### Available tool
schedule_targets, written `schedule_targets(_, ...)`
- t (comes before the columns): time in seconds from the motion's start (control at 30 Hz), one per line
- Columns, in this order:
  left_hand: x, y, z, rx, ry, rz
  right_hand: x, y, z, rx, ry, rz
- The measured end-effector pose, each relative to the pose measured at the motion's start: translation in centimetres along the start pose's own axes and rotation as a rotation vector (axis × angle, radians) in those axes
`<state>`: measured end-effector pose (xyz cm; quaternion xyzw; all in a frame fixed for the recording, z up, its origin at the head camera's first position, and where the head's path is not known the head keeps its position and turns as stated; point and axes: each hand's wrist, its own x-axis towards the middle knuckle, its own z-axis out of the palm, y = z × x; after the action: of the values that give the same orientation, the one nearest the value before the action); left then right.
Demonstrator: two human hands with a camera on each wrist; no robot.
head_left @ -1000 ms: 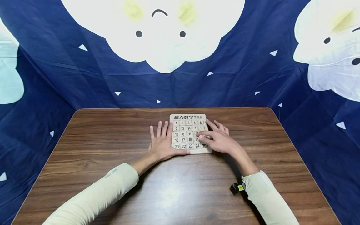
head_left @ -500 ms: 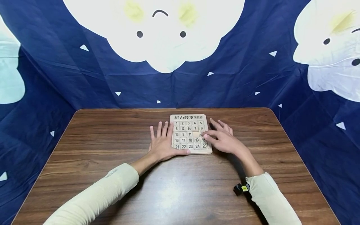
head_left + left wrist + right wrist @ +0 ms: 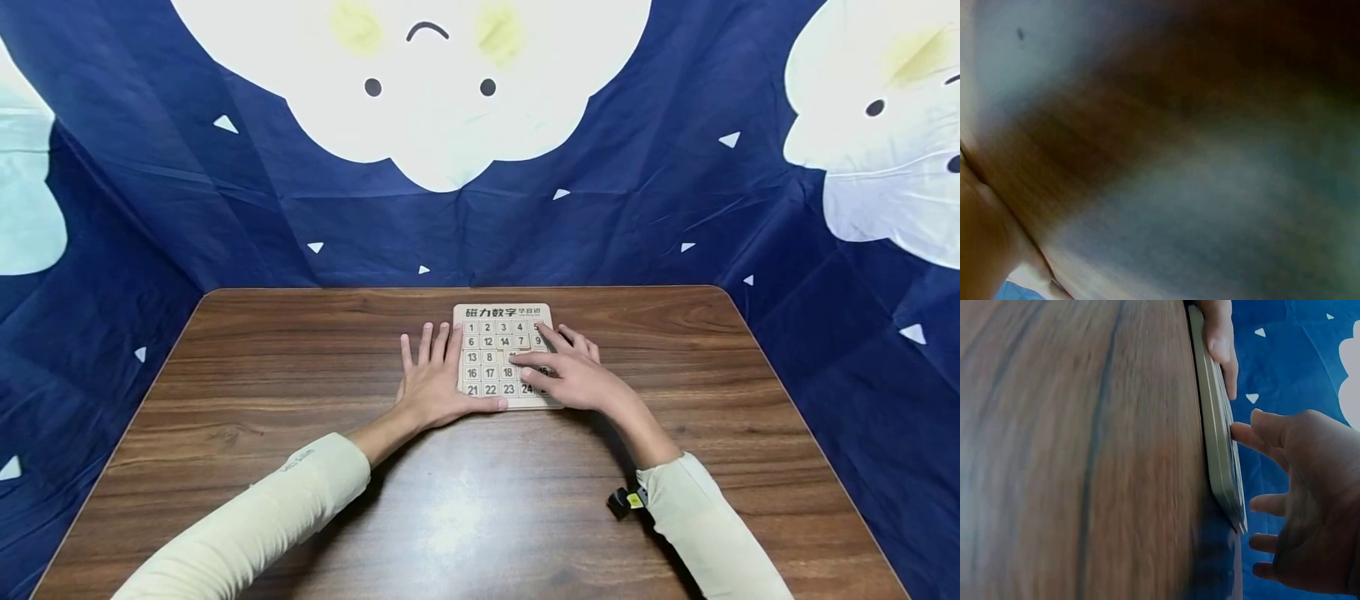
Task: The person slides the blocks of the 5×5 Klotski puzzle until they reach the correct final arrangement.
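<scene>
A pale number slide puzzle (image 3: 487,313) with numbered square tiles lies flat toward the far side of the table. My left hand (image 3: 431,390) is spread along its left edge, the thumb over the front edge. Over the right part of the puzzle is my right hand (image 3: 581,377), its index fingertip on the tile 11 (image 3: 512,356) in the third row. A narrow gap shows left of that tile, beside the tile 8 (image 3: 489,357). The right hand covers several tiles at the lower right. Seen side-on in the right wrist view, the puzzle's edge (image 3: 1215,434) has the index fingertip at its face.
The brown wood-grain table (image 3: 315,350) has rounded far corners. A blue cloth (image 3: 262,225) with white clouds and triangles stands behind and at both sides. A small black device (image 3: 619,503) sits at the right sleeve's cuff. The left wrist view is mostly blurred tabletop.
One third-row tile slid right to the last column, opening a gap. My right hand drew back right, then came left, and tile 11 moved right into that gap. The left hand stayed put.
</scene>
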<state>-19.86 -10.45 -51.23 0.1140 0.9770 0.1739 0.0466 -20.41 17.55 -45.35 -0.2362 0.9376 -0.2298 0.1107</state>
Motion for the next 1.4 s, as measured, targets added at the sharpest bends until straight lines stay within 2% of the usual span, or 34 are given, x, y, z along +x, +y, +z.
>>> schedule_targets(0.17,0.0,0.1,-0.1,-0.006,-0.007,-0.001,-0.6,1.0,-0.5,0.008,0.011,0.033)
schedule_targets(0.3,0.0,0.3,-0.3,0.0,-0.032,-0.013,-0.5,1.2,-0.5,0.036,0.02,0.022)
schedule_targets(0.5,-0.2,0.3,-0.4,0.007,-0.034,-0.012,1.0,0.1,0.0,0.024,0.032,-0.01)
schedule_targets(0.73,0.0,0.2,-0.3,0.014,-0.037,-0.017,2.7,-0.7,0.2,-0.035,-0.001,0.027)
schedule_targets(1.13,0.0,0.4,-0.6,0.018,-0.052,-0.028,1.0,-1.4,0.3,-0.043,-0.001,-0.025)
schedule_targets(1.27,0.1,0.2,-0.4,0.022,-0.048,-0.026,1.1,-1.3,0.2,-0.024,0.006,-0.024)
schedule_targets(1.4,0.0,0.3,-0.3,0.016,-0.028,-0.011,1.5,-0.7,-0.1,0.013,0.049,0.004)
